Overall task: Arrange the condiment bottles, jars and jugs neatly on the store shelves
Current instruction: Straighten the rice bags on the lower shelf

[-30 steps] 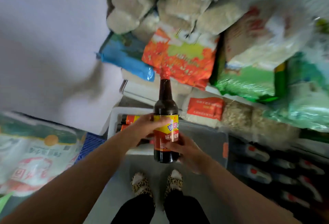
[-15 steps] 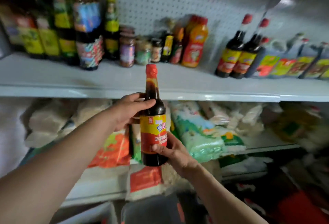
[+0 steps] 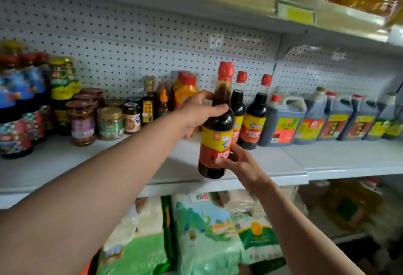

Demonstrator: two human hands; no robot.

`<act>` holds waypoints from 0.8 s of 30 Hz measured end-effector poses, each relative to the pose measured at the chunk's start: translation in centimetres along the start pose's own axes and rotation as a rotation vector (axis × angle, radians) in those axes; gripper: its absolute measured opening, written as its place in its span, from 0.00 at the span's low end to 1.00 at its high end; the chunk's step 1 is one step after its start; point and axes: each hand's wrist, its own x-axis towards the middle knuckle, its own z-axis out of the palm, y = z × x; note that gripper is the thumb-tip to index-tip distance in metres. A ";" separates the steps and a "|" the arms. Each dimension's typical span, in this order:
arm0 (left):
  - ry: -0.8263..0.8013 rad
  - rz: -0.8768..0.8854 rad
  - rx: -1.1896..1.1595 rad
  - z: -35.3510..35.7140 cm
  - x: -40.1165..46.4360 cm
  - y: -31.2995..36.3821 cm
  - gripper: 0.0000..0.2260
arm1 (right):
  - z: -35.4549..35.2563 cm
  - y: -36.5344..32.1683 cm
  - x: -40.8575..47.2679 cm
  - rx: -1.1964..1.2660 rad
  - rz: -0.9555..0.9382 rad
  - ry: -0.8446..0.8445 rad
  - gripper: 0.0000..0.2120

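The step in hand looks like shelving one bottle [image 3: 217, 126]: it is held upright just above the front edge of the shelf [image 3: 327, 161], in front of two matching bottles [image 3: 245, 117] that stand toward the back. The next move, as I judge it, calls for carrying it back and setting it down in line with those two, without knocking them. The left hand [image 3: 197, 114] wraps the bottle's shoulder, thumb across the front. The right hand [image 3: 236, 161] pinches its lower label, fingers curled round the base. Jugs [image 3: 322, 122] fill the shelf to the right.
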 end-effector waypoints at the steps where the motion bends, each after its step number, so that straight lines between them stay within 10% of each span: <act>1: -0.004 -0.009 0.004 1.6 1.5 -0.3 0.17 | -1.9 0.5 0.7 -0.023 -0.001 -0.002 0.24; 24: -0.022 0.055 0.518 7.3 13.1 -1.9 0.30 | -12.5 5.7 8.2 -0.127 0.061 -0.041 0.35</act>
